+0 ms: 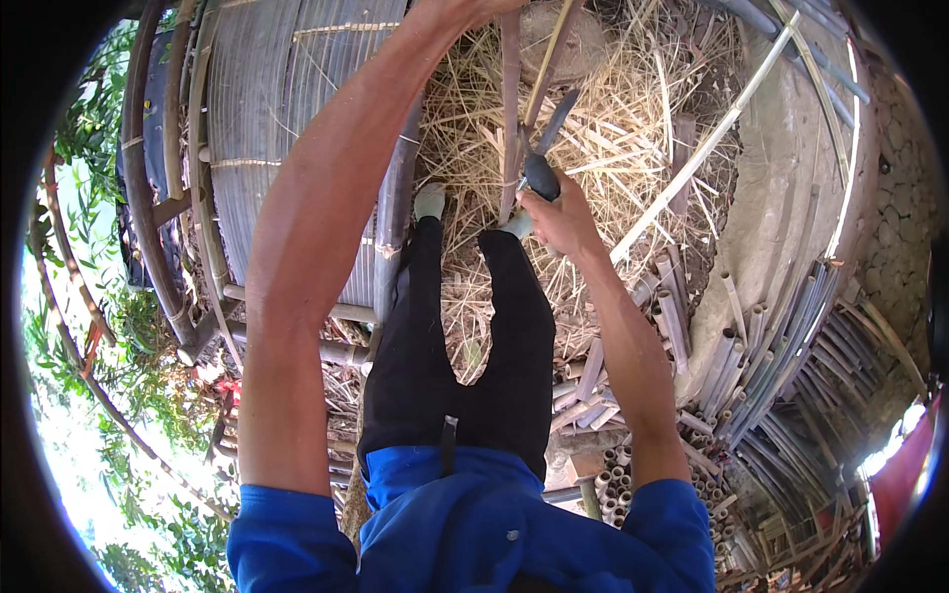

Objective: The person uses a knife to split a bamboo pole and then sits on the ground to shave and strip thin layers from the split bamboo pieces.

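My right hand (565, 219) is closed round the handle of a knife, whose black rounded part (542, 178) shows above my fingers. Its dark blade (560, 121) points away and slightly right, close beside a split bamboo strip (547, 74). A second, browner bamboo strip (510, 99) stands to the left and crosses near it by the blade. My left arm stretches far forward, and only part of my left hand (482, 5) shows at the top edge, near the upper end of the brown strip. Its fingers are cut off by the picture's edge.
Pale bamboo shavings (623, 138) cover the ground around my feet. A slatted bamboo bench (252, 128) stands at left. A long pale strip (707, 148) slants across the right, and bundles of cut bamboo tubes (781, 346) lie at the lower right.
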{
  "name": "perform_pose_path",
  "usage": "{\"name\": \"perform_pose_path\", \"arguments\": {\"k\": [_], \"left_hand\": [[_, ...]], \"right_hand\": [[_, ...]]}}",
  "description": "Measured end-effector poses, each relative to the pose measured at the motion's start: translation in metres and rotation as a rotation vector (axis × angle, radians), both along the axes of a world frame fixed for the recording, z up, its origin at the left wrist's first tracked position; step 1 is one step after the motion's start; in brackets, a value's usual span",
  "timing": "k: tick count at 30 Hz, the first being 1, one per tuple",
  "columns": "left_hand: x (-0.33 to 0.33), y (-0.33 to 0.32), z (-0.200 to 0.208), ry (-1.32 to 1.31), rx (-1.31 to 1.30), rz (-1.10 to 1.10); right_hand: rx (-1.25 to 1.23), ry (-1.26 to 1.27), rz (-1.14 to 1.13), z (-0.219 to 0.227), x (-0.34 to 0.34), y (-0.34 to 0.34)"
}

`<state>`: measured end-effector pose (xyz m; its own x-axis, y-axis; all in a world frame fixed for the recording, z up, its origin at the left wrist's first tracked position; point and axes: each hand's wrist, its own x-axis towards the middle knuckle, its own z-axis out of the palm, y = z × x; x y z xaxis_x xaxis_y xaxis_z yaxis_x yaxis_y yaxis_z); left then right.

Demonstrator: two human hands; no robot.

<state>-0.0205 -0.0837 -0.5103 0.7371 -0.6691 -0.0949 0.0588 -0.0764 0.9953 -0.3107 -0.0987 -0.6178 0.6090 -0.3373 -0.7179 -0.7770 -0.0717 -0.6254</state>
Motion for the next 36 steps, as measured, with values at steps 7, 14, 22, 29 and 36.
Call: {"name": "perform_pose_path", "arguments": {"k": [7,14,22,29,36], "left_hand": [[0.001,-0.005,-0.012,-0.028,-0.078,-0.035],[0.001,-0.007,-0.007,-0.127,0.018,-0.033],[0.001,-0.018,-0.002,-0.194,0.053,-0.043],[0.0,-0.027,-0.01,-0.259,-0.066,-0.076],[0.005,-0.035,0.001,-0.288,-0.195,-0.24]], "right_hand": [[0.336,0.182,-0.188,-0.051,-0.052,0.006],[0.56,0.257,-0.256,-0.062,-0.047,0.002],[-0.155,0.233,0.083,-0.06,-0.051,0.006],[-0.279,-0.359,-0.216,0.014,0.002,0.001],[-0.292,0.178,0.043,-0.166,-0.096,0.031]]}}
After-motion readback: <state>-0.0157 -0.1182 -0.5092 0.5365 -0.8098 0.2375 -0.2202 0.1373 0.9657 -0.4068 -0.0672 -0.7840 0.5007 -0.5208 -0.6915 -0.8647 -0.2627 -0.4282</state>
